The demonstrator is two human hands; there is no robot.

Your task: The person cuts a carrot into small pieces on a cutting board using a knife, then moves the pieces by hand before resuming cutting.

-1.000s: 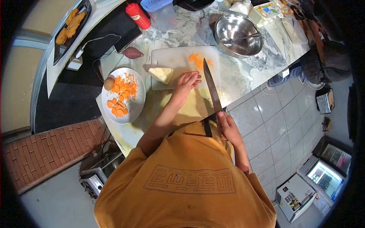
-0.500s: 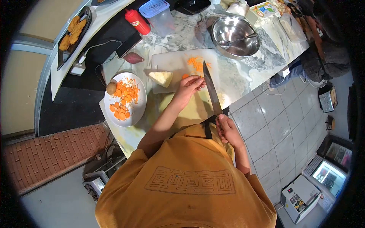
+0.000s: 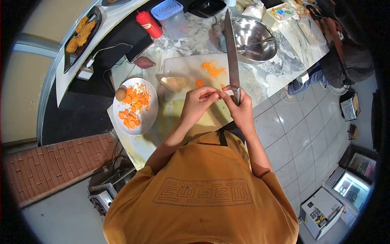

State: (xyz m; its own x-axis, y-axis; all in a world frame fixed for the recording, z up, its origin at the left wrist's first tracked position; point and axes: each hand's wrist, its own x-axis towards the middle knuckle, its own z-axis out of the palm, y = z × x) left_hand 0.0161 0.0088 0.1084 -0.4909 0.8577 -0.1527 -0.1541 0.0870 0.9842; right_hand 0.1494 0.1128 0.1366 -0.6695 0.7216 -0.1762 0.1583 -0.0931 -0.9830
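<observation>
The marble surface (image 3: 260,77) carries a white cutting board (image 3: 183,67), a steel bowl (image 3: 254,38) beyond it and a plate (image 3: 151,110) of carrot slices (image 3: 128,120) to the left. Over the board's near edge the right hand (image 3: 240,109) has its grip clenched round a long knife (image 3: 230,44), blade pointing away; the left hand (image 3: 197,101) pinches its fingertips at the blade's base, carrot shreds (image 3: 212,68) lying just beyond

steel bowl (image 3: 260,51) w/ spoon (image 3: 256,42), red bottle (image 3: 148,23), blue-lid tub (image 3: 172,16), sweet potato (image 3: 145,62), nugget tray (image 3: 70,60).
</observation>
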